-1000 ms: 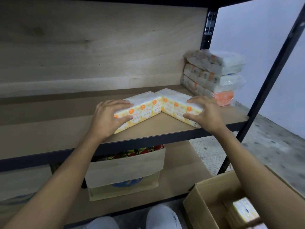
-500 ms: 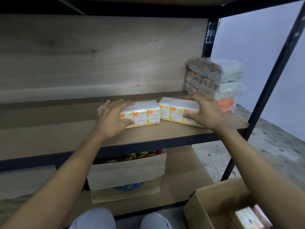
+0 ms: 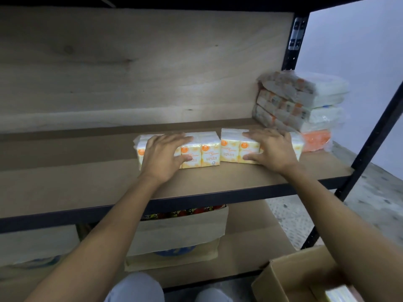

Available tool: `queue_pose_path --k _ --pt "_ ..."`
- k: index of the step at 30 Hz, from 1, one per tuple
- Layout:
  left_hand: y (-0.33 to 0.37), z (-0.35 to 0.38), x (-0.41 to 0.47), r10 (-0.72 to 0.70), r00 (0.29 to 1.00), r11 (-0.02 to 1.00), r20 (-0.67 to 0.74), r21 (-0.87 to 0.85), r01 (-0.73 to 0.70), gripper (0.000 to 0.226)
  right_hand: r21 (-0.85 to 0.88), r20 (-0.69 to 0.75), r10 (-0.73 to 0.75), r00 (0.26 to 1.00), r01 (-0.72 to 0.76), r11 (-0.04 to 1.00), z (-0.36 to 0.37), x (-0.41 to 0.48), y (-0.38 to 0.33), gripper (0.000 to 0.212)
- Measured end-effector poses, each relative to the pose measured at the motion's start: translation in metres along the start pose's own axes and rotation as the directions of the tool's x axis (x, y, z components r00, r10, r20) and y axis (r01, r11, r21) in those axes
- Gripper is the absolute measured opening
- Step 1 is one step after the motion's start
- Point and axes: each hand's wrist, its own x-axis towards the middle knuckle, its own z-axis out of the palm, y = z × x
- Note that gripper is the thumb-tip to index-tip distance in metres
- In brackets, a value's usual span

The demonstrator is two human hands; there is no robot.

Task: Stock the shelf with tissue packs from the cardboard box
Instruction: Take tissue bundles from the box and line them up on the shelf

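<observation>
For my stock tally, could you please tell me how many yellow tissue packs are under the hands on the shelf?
2: one under the left hand, the left tissue pack, and one under the right hand, the right tissue pack. More may sit hidden behind.

Pale wall (image 3: pixel 349 40) right; speckled grey floor (image 3: pixel 375 205); black upright (image 3: pixel 293 40); wooden back panel (image 3: pixel 130 62).
</observation>
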Motion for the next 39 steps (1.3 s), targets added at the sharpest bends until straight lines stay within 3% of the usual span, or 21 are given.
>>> queue_pose_path --k 9,28,39 --pt "-0.011 0.011 0.012 0.012 1.000 1.000 -0.029 0.016 -0.011 0.049 0.193 0.032 -0.194 0.980 0.184 0.964 0.009 0.029 0.022 0.067" --pt "-0.036 0.055 0.077 -0.075 0.997 0.997 0.009 0.021 0.075 0.049 0.244 -0.032 -0.182 0.983 0.184 0.952 0.064 0.108 0.052 0.070" --pt "-0.064 0.080 0.120 -0.004 0.998 0.998 -0.060 0.065 0.008 0.050 0.246 -0.076 -0.237 0.968 0.249 0.937 0.087 0.159 0.059 0.069"
